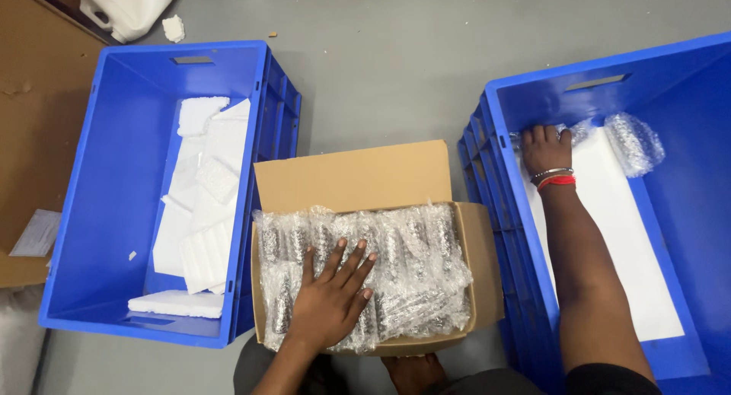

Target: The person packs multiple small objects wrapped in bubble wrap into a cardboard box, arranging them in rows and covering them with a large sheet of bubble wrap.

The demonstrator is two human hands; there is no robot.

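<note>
My left hand (331, 296) lies flat, fingers spread, on bubble-wrapped dark items (396, 265) packed in an open cardboard box (358, 178) in the middle. My right hand (547, 146) reaches into the blue crate (533, 90) on the right. Its fingers press on a bubble-wrapped item (632, 140) lying at the far end of a white foam sheet (632, 235) on the crate's floor. Whether the fingers grip the wrap is unclear. A silver and a red bangle circle that wrist.
A second blue crate (106, 174) on the left holds several white foam pieces (202, 205). A white plastic jug (126, 7) and a foam scrap lie at the top left. Brown cardboard (34, 121) lies flat along the left edge. The floor is grey.
</note>
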